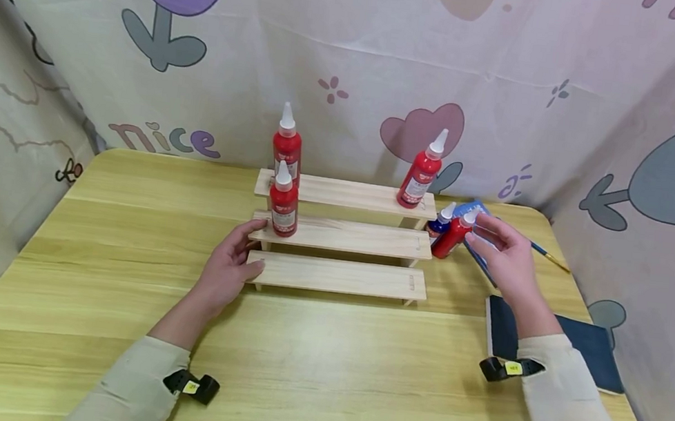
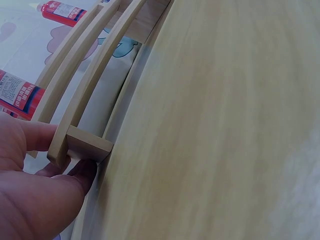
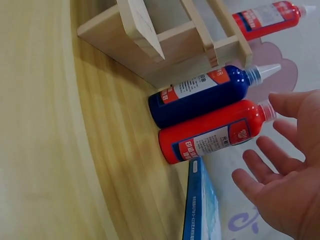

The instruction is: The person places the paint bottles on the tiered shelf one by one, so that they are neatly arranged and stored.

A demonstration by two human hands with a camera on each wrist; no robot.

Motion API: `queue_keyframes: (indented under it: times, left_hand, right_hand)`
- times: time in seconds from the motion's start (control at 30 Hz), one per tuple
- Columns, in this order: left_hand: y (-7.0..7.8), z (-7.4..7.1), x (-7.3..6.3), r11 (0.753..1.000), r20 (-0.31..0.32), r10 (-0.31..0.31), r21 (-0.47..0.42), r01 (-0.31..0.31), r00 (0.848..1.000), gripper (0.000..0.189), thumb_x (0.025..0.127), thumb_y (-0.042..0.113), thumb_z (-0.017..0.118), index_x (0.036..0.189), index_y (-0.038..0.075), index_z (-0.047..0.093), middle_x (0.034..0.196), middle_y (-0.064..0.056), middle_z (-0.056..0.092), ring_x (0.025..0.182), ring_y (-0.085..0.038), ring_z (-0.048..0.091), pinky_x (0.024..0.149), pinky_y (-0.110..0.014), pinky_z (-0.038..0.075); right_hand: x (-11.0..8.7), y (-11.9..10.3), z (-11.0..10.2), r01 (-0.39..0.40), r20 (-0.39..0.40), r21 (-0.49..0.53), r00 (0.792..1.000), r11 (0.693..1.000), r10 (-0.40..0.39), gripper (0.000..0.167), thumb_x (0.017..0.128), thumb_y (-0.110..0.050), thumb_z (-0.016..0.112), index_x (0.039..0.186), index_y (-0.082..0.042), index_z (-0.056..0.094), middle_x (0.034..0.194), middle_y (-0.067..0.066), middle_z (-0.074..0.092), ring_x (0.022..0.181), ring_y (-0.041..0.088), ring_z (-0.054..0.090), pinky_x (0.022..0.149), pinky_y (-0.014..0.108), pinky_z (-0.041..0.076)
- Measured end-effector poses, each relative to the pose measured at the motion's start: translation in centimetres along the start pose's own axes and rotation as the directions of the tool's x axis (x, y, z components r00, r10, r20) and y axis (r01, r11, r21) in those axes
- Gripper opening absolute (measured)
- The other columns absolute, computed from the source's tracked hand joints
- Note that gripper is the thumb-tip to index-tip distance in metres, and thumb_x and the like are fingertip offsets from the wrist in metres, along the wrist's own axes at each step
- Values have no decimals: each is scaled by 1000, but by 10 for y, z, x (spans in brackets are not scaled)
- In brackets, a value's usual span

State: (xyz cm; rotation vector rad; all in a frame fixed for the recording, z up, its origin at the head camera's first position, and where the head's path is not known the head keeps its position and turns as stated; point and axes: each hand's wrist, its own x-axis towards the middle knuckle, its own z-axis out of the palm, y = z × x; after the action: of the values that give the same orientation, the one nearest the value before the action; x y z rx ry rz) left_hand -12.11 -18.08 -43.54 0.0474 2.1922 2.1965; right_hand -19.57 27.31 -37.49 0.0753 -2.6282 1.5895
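Note:
A three-step wooden shelf (image 1: 339,277) stands on the table. My left hand (image 1: 228,264) grips its left end, thumb and fingers round the lower step. Two red squeeze bottles stand on the top step, one at the left (image 1: 287,143) and one at the right (image 1: 419,179). Another red bottle (image 1: 284,211) is at the left of the middle step. Beside the shelf's right end, a blue bottle (image 3: 200,96) and a red bottle (image 3: 215,131) stand side by side on the table. My right hand (image 1: 504,254) has its fingers spread, thumb right at that red bottle's white cap.
A blue box (image 3: 196,210) lies behind the right-hand bottles, with a paintbrush (image 1: 551,258) near it. A dark notebook (image 1: 587,350) lies under my right forearm. A printed cloth (image 1: 356,46) hangs behind the wooden table (image 1: 319,375).

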Motion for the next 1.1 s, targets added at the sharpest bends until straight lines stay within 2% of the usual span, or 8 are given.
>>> queue_keyframes:
  times: [0.2, 0.43, 0.6, 0.83, 0.97, 1.1]
  left_hand:
    - [0, 0, 0, 1000, -1, -2, 3, 2, 1000, 69, 90, -18, 52, 151, 13, 41, 153, -11, 38, 135, -28, 39, 117, -42, 22]
    - [0, 0, 0, 1000, -1, -11, 14, 11, 1000, 69, 91, -18, 52, 151, 13, 41, 152, -12, 38, 136, -29, 38, 117, -44, 23]
    - [1, 0, 0, 1000, -5, -17, 16, 17, 1000, 69, 91, -18, 53, 151, 14, 41, 151, -14, 40, 136, -29, 38, 116, -44, 25]
    - [2, 1, 0, 1000, -12, -21, 12, 21, 1000, 68, 91, -18, 53, 150, 13, 42, 147, -16, 42, 135, -30, 39, 115, -45, 26]
    - [1, 1, 0, 1000, -14, -22, 18, 22, 1000, 68, 91, -18, 53, 150, 13, 42, 148, -16, 41, 136, -30, 39, 115, -45, 26]
    - [1, 1, 0, 1000, -12, -20, 18, 20, 1000, 68, 91, -18, 53, 151, 13, 41, 149, -16, 41, 136, -30, 38, 116, -45, 25]
  right_hand:
    - [10, 4, 4, -4, 17, 11, 1000, 1000, 4, 51, 100, -24, 63, 145, -3, 52, 141, 18, 51, 124, 27, 53, 93, 21, 48]
    - [15, 7, 9, -7, -43, 13, 999, 1000, 8, 48, 97, -25, 67, 139, -3, 58, 132, 13, 57, 115, 17, 57, 93, 21, 49]
    - [14, 6, 12, -23, -94, 55, 995, 998, 28, 41, 95, -22, 71, 128, 0, 61, 124, 9, 60, 110, 15, 58, 91, 21, 50]
    - [10, 7, 13, -58, -177, 100, 981, 993, 75, 27, 91, -20, 75, 108, -6, 60, 110, 4, 61, 103, 15, 58, 87, 21, 51]
    - [9, 10, 14, -38, -199, 134, 978, 990, 64, 25, 89, -17, 77, 105, -7, 61, 105, 1, 61, 100, 16, 58, 83, 20, 50]
    - [8, 13, 14, -23, -193, 149, 980, 989, 52, 26, 89, -17, 78, 106, -8, 61, 106, 1, 60, 101, 16, 59, 83, 19, 51]
